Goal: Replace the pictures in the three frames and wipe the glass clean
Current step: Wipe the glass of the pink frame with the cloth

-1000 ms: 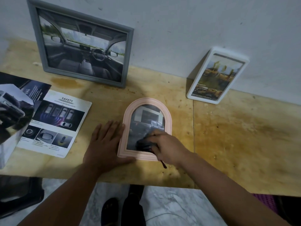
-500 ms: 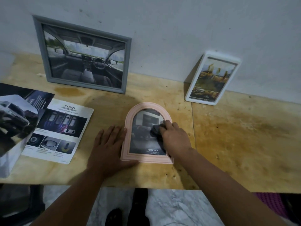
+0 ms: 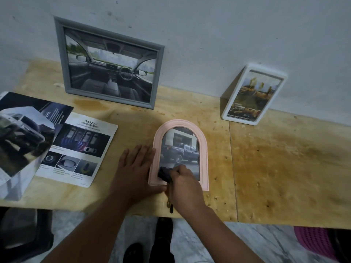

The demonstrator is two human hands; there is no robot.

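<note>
The pink arched frame (image 3: 204, 149) lies flat on the tabletop (image 3: 284, 168) and holds a truck picture (image 3: 180, 149). The right hand (image 3: 185, 185) hides the glass's lower edge; its grip closes on a dark cloth (image 3: 164, 173) at the lower left corner of the glass. Left of that grip, the left hand (image 3: 135, 168) lies flat, fingers straight, against the frame's side

Pink arched frame (image 3: 204, 149), grey frame (image 3: 61, 59), white frame (image 3: 227, 109), black cloth (image 3: 163, 174) (blotchy yellow-brown wooden table (image 3: 284, 168)).
</note>
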